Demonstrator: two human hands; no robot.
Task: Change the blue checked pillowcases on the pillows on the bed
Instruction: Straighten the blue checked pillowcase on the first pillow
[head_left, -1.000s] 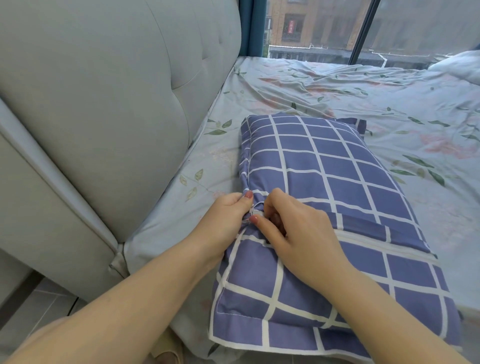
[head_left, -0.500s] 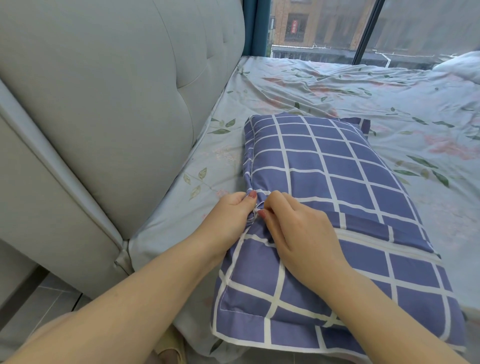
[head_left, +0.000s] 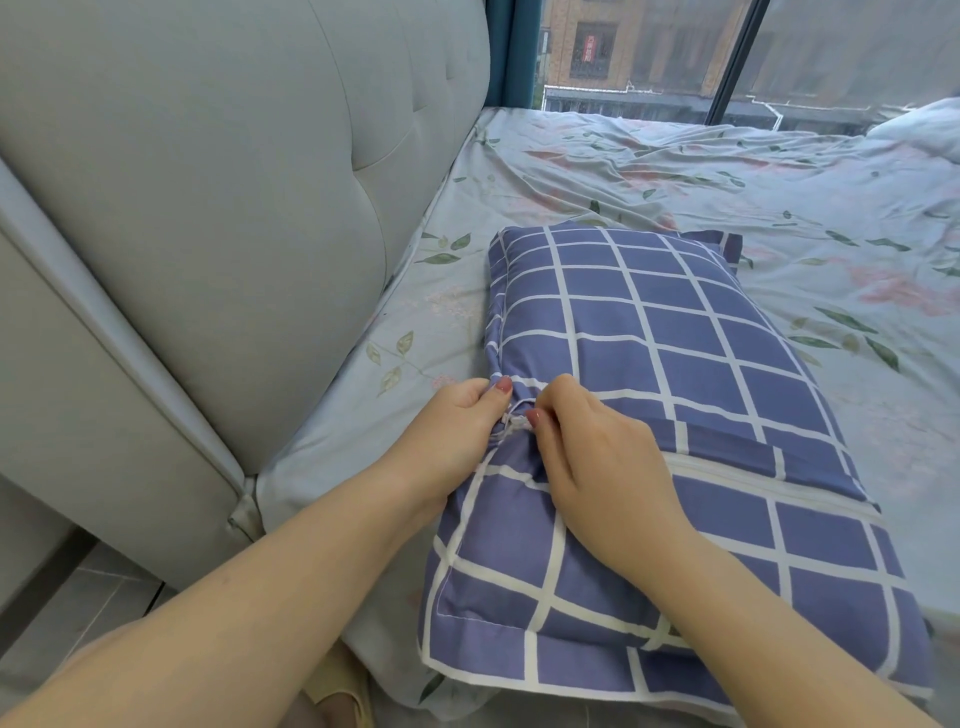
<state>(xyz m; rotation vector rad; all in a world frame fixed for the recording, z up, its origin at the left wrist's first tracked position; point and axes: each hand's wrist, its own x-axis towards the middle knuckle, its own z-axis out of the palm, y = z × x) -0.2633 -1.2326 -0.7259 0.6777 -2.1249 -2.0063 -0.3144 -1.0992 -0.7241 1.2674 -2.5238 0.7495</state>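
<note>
at frame centre the left hand (head_left: 452, 426) and right hand (head_left: 597, 457) pinch the pillowcase (head_left: 701, 353) edge with curled fingers, on the sheet (head_left: 675, 171) lower right, headboard (head_left: 234, 208) left.

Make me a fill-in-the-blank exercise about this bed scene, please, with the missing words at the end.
1. The pillowcase is ___ with white lines.
2. The left hand and the right hand pinch its edge nearer the headboard, which stands on the person's ___ side.
3. The sheet is printed with green ___.
Missing words: blue; left; leaves.
</note>
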